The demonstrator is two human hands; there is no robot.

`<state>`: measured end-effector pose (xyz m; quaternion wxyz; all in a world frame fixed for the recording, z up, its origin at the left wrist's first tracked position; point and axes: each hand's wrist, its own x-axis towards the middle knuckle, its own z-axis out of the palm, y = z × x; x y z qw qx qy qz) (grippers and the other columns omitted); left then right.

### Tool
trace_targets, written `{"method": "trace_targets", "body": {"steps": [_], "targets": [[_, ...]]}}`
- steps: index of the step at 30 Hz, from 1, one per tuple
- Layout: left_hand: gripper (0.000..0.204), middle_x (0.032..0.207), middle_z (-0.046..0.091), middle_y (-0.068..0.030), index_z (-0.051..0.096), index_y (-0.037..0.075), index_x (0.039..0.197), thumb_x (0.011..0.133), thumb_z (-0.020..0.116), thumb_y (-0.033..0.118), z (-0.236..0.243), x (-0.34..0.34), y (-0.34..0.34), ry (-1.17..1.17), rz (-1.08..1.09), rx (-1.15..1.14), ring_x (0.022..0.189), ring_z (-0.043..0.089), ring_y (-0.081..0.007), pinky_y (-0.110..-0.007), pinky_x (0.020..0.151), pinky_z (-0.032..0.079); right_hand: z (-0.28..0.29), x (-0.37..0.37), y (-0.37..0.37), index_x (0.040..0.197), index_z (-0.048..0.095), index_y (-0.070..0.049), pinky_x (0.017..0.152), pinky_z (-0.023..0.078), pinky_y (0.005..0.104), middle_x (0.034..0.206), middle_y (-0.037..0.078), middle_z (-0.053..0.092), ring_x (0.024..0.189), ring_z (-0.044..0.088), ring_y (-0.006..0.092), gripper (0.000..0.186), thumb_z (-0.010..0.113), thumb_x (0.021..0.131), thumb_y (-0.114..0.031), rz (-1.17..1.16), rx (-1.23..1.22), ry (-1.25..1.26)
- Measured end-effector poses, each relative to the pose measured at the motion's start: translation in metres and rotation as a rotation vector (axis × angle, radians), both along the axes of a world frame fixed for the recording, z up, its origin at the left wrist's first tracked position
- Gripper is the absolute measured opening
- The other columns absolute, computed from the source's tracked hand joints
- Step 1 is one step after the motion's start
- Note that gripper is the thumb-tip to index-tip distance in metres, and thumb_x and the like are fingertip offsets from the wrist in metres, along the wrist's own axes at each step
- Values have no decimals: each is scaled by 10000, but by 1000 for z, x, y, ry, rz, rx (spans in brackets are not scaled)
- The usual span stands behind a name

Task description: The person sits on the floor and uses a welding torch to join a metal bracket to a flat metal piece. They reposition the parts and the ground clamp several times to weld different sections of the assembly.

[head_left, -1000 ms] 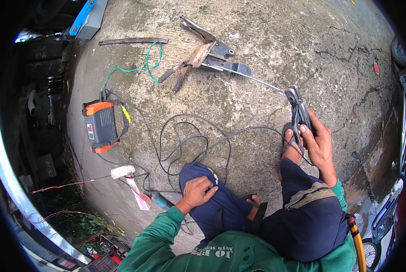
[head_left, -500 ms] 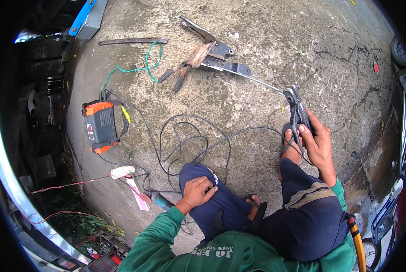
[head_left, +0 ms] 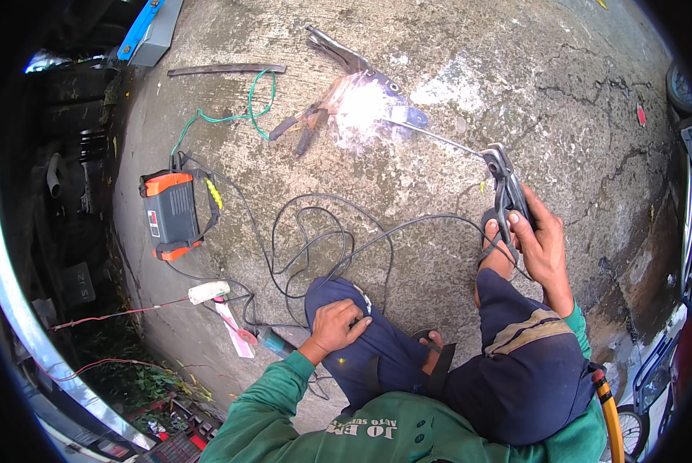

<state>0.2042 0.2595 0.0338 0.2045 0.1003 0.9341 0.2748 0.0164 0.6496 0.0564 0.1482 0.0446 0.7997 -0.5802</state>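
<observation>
My right hand [head_left: 540,243] is closed round the handles of a black welding electrode holder [head_left: 502,181]. A thin electrode [head_left: 448,141] runs from its jaws leftward to a metal bracket [head_left: 417,117] on the ground. At the electrode's far end, a white glare with smoke hides the middle of the bracket. Locking pliers [head_left: 336,48] are at the bracket's upper side, and a copper-coloured ground clamp [head_left: 313,116] grips near its left. My left hand [head_left: 336,326] rests on my left knee, fingers loosely bent, holding nothing.
An orange and black welding machine [head_left: 172,212] stands at the left. Black cable [head_left: 307,204] loops across the concrete in front of me. A flat metal bar [head_left: 226,70] lies at upper left. Near my left knee are a white extension socket [head_left: 208,292] and a grinder-like tool [head_left: 275,342].
A bright arc with smoke and glare has appeared at the electrode's tip on the bracket. Both hands have stayed almost in place.
</observation>
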Motion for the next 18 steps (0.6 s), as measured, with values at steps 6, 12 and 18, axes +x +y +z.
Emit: {"method": "trace_targets", "body": {"steps": [6, 12, 18], "targets": [[246, 743, 609, -49, 616, 112, 765, 847, 794, 262, 1, 1, 0, 4, 0, -7, 672, 650, -273, -393, 605, 521, -2, -2, 0, 1412, 555, 53, 773, 559, 327, 917, 124, 736, 836, 692, 140, 483, 630, 1008, -200, 15, -1, -1], [246, 744, 610, -47, 616, 112, 762, 846, 794, 259, -1, 1, 0, 14, -2, -1, 673, 652, -272, -393, 606, 522, -1, -2, 0, 1415, 558, 44, 767, 559, 330, 919, 113, 733, 816, 676, 135, 480, 625, 1011, -207, 9, -3, -7], [252, 726, 599, -43, 623, 108, 759, 840, 799, 268, -1, 0, 0, 22, -10, -7, 647, 635, -259, -386, 587, 504, -9, 0, -1, 1411, 560, 50, 754, 548, 322, 920, 101, 730, 802, 649, 119, 479, 626, 1007, -199, -27, -42, 44]]}}
